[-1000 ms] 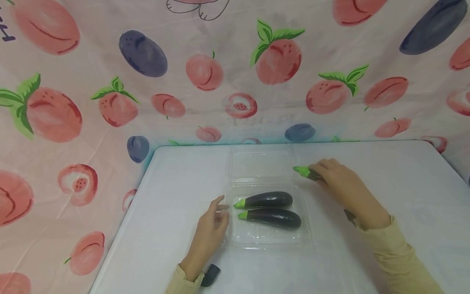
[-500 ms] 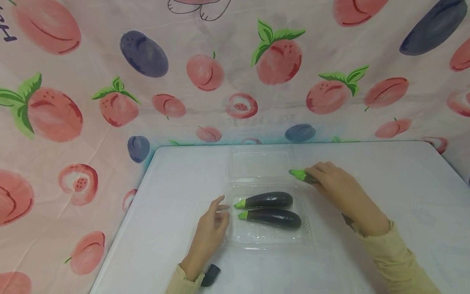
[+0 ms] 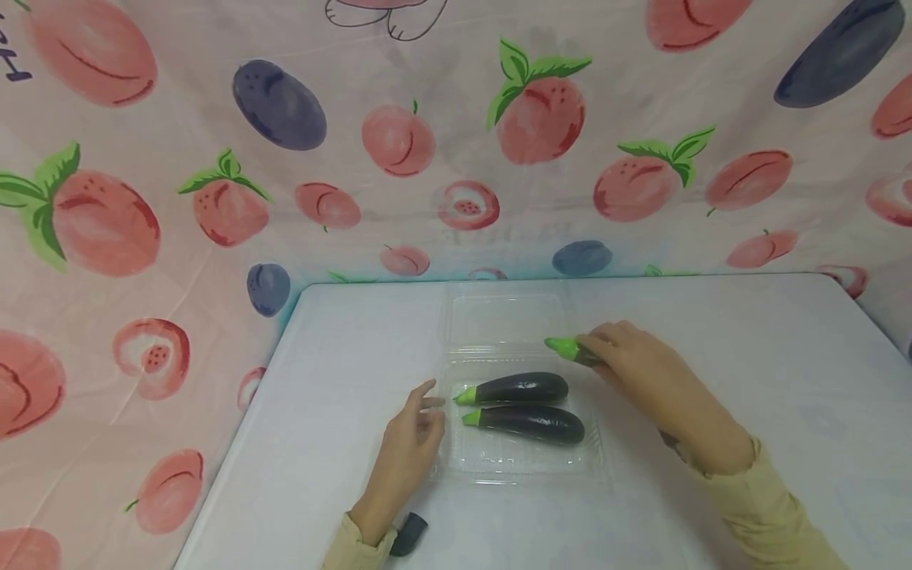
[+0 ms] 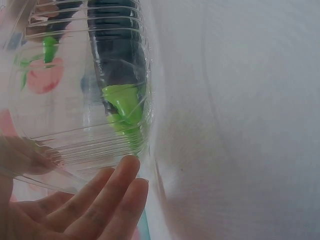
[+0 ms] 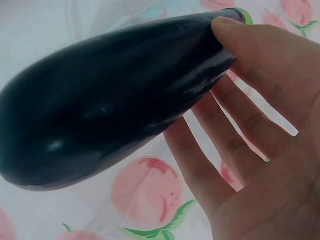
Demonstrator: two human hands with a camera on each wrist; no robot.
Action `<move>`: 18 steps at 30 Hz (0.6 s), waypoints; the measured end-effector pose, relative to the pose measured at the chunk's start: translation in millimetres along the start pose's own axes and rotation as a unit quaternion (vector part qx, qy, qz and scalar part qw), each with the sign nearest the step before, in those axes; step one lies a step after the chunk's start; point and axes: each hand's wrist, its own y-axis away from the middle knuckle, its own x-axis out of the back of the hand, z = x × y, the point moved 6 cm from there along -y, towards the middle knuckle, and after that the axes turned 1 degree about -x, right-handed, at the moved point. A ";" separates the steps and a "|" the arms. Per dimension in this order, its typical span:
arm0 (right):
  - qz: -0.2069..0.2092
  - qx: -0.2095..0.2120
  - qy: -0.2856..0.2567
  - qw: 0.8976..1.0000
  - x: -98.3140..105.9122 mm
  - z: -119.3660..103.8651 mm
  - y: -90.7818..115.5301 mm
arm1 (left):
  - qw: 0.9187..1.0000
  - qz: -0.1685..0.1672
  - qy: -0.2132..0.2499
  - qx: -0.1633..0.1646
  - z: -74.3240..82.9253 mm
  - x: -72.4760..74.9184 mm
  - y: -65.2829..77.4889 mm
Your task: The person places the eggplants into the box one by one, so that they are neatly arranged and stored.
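A clear plastic clamshell box [image 3: 523, 465] lies unfolded on the white table, its lid [image 3: 499, 321] spread toward the back. Two dark purple eggplants, an upper one [image 3: 523, 386] and a lower one [image 3: 537, 425], lie side by side in its base, green stems to the left. My right hand [image 3: 644, 380] holds a third eggplant [image 5: 110, 95] up over the box's back right corner, pinched between thumb and fingertips near its stem end. At the box's left end is my left hand [image 3: 412, 443], its fingers [image 4: 107, 200] extended along the ribbed end wall.
The white table [image 3: 356, 340] ends at the back against a pink fruit-print cloth [image 3: 342, 95], which also hangs along the left side. A small black device [image 3: 408, 535] sits at the left wrist.
My right hand has carried the third eggplant left and a little toward me, from beside the lid to over the box's back right corner. The left hand and both lying eggplants stay put.
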 end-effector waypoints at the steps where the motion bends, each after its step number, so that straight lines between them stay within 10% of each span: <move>1: -0.001 0.001 -0.001 1.000 0.2 -1.9 0.0 | 1.000 0.000 0.001 0.000 0.1 0.0 0.0; 18: -0.009 0.048 -0.041 0.998 1.1 -27.6 -3.5 | 1.000 0.001 -0.001 -0.002 0.4 0.2 -0.5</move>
